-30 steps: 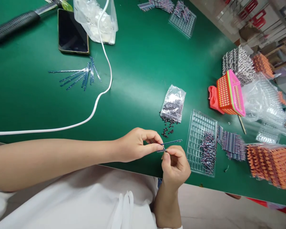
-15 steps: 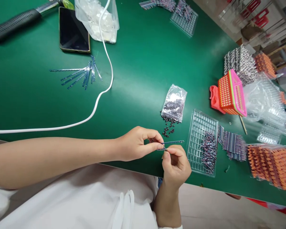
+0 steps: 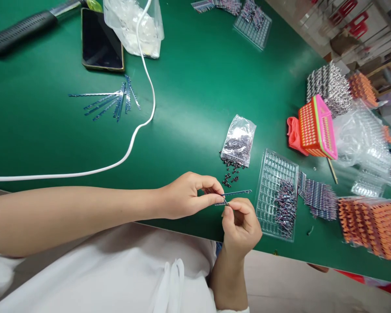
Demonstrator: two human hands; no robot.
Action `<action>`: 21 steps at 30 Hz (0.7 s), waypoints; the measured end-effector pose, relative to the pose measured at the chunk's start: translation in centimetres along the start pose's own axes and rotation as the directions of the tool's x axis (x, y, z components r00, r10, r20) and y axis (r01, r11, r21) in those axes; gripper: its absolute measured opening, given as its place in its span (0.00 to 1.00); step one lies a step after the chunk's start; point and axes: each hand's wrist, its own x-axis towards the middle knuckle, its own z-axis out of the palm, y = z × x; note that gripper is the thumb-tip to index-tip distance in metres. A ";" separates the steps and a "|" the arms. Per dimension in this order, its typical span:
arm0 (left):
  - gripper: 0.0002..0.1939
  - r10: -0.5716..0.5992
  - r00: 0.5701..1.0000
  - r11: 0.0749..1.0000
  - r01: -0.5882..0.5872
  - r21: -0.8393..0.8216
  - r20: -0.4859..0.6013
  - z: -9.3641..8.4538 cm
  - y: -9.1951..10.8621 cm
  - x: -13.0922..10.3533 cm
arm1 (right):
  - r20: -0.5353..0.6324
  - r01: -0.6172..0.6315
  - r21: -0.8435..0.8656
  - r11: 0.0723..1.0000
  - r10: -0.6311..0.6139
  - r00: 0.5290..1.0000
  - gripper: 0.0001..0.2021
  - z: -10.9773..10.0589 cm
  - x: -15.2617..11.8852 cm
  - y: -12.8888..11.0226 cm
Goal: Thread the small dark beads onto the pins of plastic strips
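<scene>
My left hand (image 3: 190, 196) pinches a thin blue notched strip (image 3: 239, 192) between thumb and fingertips; its free end points right. My right hand (image 3: 241, 226) is closed in a pinch just below, its fingertips meeting a slim piece that runs from the left fingertips, with a tiny dark bit at its end. What exactly the right fingers grip is too small to name. Beyond the hands lie loose dark beads (image 3: 230, 179), spilled by a clear bag (image 3: 238, 141) of them. Right of the hands, a clear compartment tray (image 3: 269, 191) holds a heap of small dark-and-pink pieces (image 3: 285, 208).
Bundled strips (image 3: 321, 199) and an orange stack (image 3: 371, 226) lie right. Behind them are a basket (image 3: 309, 126) and plastic packaging (image 3: 358, 130). A white cable (image 3: 130, 145) crosses the left, near blue strips (image 3: 112, 102), a phone (image 3: 102, 41) and a black-handled tool (image 3: 22, 31).
Almost nothing differs. Both hands keep their pinch at the same spot, with only a very slight shift at the fingertips.
</scene>
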 end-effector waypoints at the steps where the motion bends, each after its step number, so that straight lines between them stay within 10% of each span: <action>1: 0.09 0.003 1.000 1.000 -0.003 0.003 -0.001 0.0 0.0 0.0 | 0.004 0.000 -0.008 1.000 0.000 1.000 0.06 0.0 0.0 0.0; 21: 0.08 -0.162 0.985 0.984 0.167 -0.069 0.066 -0.1 0.5 0.0 | 0.295 -0.349 0.284 0.893 0.265 0.918 0.01 -1.4 0.5 0.5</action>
